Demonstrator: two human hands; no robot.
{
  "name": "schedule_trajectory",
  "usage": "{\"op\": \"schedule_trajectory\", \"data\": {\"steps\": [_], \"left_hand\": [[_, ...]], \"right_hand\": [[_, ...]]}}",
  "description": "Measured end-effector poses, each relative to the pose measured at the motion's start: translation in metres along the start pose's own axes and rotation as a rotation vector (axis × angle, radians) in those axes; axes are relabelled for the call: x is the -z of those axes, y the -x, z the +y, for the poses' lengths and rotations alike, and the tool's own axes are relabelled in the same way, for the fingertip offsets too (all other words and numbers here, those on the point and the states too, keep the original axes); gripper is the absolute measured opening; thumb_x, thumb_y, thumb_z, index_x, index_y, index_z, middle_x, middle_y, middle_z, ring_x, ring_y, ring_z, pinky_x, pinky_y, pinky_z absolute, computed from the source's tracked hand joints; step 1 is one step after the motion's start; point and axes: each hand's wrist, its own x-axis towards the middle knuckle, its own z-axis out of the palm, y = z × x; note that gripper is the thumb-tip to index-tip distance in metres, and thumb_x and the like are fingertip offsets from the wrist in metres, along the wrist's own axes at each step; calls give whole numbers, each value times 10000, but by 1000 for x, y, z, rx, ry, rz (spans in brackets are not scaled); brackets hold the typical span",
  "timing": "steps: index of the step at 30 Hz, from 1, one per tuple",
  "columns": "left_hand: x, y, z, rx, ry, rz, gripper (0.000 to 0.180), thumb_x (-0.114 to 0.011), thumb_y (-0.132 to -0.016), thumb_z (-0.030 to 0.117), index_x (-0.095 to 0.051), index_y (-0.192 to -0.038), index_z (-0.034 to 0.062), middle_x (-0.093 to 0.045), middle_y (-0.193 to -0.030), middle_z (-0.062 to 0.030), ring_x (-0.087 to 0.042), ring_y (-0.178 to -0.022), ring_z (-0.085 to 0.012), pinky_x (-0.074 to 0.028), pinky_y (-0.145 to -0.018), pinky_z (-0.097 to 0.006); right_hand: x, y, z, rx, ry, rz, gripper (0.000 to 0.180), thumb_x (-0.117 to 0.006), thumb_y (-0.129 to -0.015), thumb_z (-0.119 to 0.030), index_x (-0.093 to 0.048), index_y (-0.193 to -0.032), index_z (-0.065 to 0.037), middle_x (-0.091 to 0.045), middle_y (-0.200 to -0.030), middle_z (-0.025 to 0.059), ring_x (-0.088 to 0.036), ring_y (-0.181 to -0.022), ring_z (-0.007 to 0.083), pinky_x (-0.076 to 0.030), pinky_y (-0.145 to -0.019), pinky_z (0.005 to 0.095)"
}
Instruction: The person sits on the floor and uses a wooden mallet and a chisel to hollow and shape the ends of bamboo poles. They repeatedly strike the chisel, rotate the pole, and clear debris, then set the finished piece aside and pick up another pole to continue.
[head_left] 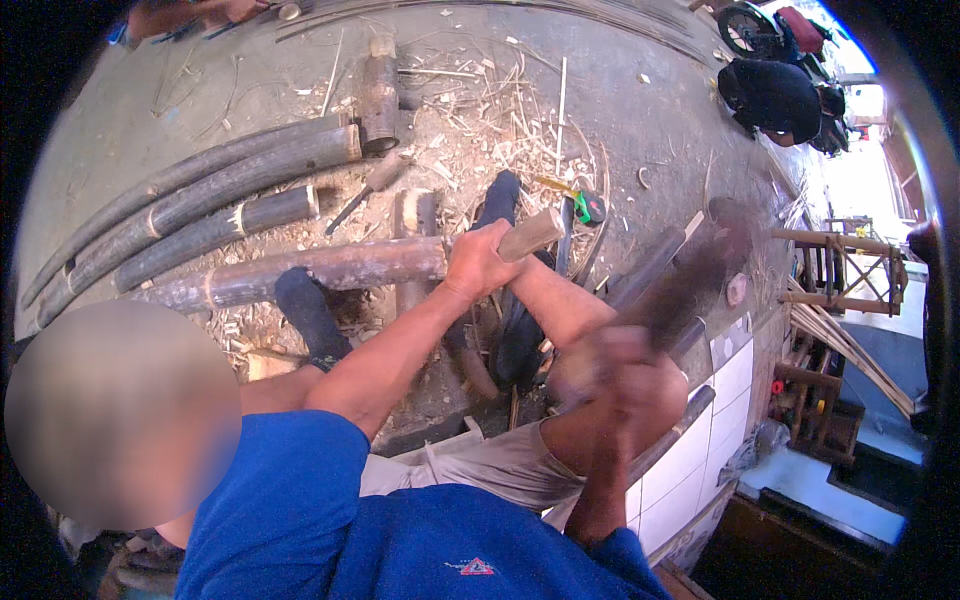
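My left hand (478, 262) is closed round a pale wooden tool handle (533, 236); the tool's working end is hidden. Just beside it ends a thick brown bamboo pole (330, 265), lying across a short log-like piece (412, 215). My right hand (625, 372), smeared by motion, grips a dark club-like wooden thing (695, 270) in front of my bent right knee. My dark-socked left foot (308, 312) presses against the pole. The right foot (500, 195) stands past its end. Beyond the pole lies a wooden-handled tool with a dark blade (370, 188).
Several cut bamboo poles (215, 200) lie to the left. Wood shavings (490, 125) litter the floor, with a green and black tape measure (590, 207) among them. Bamboo furniture (840, 270) and a motorcycle (780, 85) stand right. Another person's hand (225, 10) shows far left.
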Motion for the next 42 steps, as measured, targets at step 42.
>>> {"op": "schedule_trajectory", "data": {"steps": [42], "left_hand": [[29,15,-16,75,-177,-213,322,-790,-754,290,-650,-972,99,-720,-940,-102,-714,-880,-319,-565,-790,-424]], "right_hand": [[9,38,90,-59,161,-81,850,-696,-864,-145,-273,-1586,7,-491,-1485,180,-468,-1368,287,-337,-1162,365]]}}
